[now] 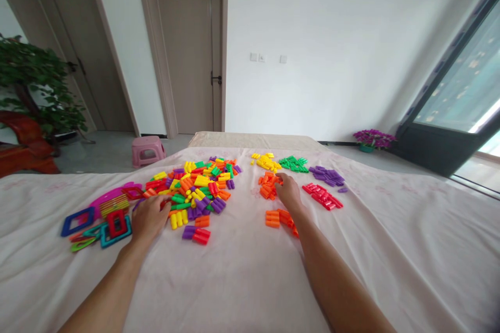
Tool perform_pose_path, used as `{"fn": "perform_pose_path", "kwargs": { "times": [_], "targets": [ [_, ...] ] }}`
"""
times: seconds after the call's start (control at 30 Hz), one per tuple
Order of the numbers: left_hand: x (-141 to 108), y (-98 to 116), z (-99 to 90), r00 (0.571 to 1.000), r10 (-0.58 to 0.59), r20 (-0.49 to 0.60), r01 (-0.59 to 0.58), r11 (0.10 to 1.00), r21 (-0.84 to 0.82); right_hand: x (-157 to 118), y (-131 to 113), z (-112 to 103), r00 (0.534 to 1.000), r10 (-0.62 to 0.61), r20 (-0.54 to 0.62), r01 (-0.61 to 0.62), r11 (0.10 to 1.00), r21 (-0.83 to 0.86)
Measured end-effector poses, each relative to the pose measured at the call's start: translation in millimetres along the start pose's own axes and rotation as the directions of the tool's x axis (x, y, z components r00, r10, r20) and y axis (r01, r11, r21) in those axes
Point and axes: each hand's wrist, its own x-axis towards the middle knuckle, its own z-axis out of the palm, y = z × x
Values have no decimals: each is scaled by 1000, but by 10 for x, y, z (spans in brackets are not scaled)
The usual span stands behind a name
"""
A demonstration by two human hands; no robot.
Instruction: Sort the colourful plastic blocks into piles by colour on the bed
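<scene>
A mixed heap of coloured plastic blocks lies on the pale pink sheet. My left hand rests at the heap's near left edge, fingers curled on a block there. My right hand reaches to a small pile of orange blocks, fingertips touching it. More orange blocks lie beside my right wrist. Sorted piles sit further out: yellow, green, purple and red.
Flat magnetic frame tiles lie left of my left hand. A pink stool stands on the floor beyond the bed. A potted plant is at the far left, a flower pot and window at right.
</scene>
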Motion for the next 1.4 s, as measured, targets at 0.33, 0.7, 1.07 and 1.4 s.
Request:
{"fn": "perform_pose_path", "kwargs": {
  "times": [0.33, 0.7, 1.07, 1.4],
  "targets": [
    [1, -3, -3, 1000, 6, 3, -6, 1000, 4, -347, -512, 229, 946, -286, 152, 281, 958, 54],
    [1, 2, 2, 1000, -5, -6, 5, 1000, -27, -720, -881, 698, 739, -561, 372, 568, 816, 103],
    [-2, 25, 3, 1000, -23, -2, 23, 999, -32, -664, -818, 772, 827, -541, 153, 508, 835, 212],
    [-4, 45, -31, 1000, -21, 7, 21, 999, -26, -1043, -1108, 762, 493, -841, 224, 800, 539, 265]
  ]
}}
